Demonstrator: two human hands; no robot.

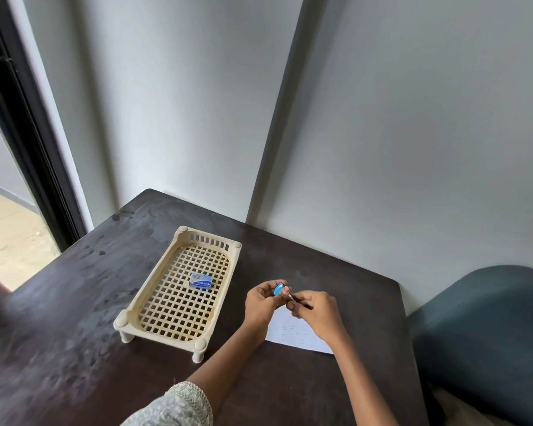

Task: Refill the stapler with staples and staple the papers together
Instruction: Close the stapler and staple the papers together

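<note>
A dark wooden table [74,302] set against a pale wall, with a cream lattice tray [179,290] on short legs as the landmark. Inside the tray, near its middle, lies 1 small blue staple box [201,280], flat on the grid. Just right of the tray, both hands are raised above the table, close together. The left hand [262,301] is curled closed around a small blue stapler [279,288], of which only the blue upper end shows between thumb and fingers. The right hand [316,312] is closed in a pinch on a thin dark piece [294,298] that runs from the stapler toward it; whether this is the stapler's own magazine or a strip of staples cannot be told. Below the hands, also right of the tray, white papers [293,333] lie flat on the table, partly hidden by the right wrist. A pale patterned sleeve [179,407] covers the left arm at the near edge, nearer than the tray. Far right of the tray, beyond the table edge, stands a blue-grey upholstered chair [490,333]
</note>
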